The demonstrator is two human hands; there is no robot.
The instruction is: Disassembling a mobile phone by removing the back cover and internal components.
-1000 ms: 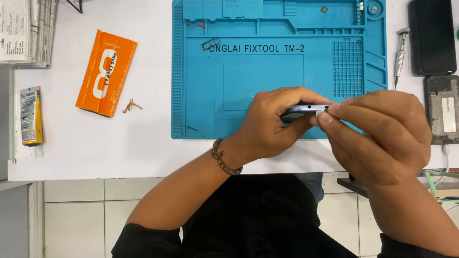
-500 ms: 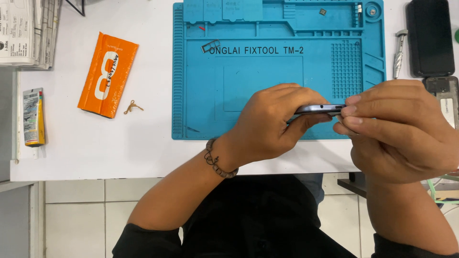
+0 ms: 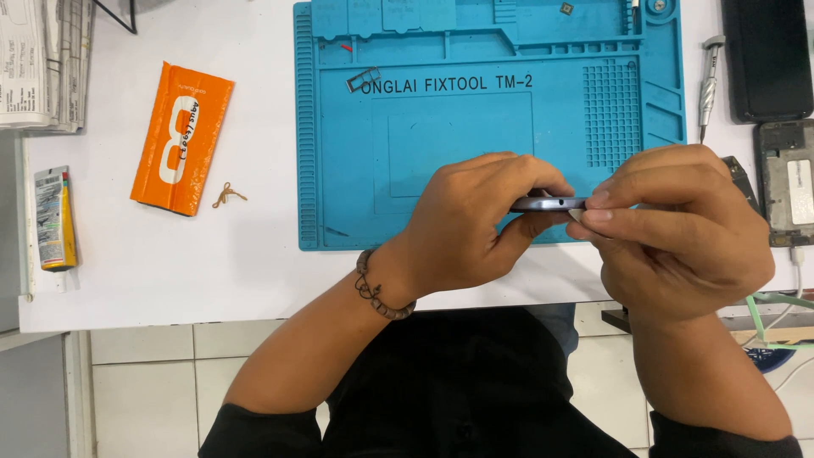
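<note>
A dark grey phone (image 3: 549, 204) is held edge-on above the near edge of a blue repair mat (image 3: 441, 153). My left hand (image 3: 471, 225) wraps around its left part, thumb under and fingers over. My right hand (image 3: 678, 229) pinches at the phone's right end, fingertips pressed against its edge, where a small pale piece shows at my thumb. Most of the phone is hidden by both hands. A beaded bracelet (image 3: 379, 293) circles my left wrist.
An orange packet (image 3: 181, 137) and a small twisted tie (image 3: 227, 195) lie left of the mat. A yellow tube (image 3: 54, 217) sits at the table's left edge. A screwdriver (image 3: 707, 83), a black phone (image 3: 767, 58) and an opened phone body (image 3: 787, 180) lie at right.
Both hands and the phone have stayed at the mat's near edge, with my right fingertips shifting slightly along the phone's right end.
</note>
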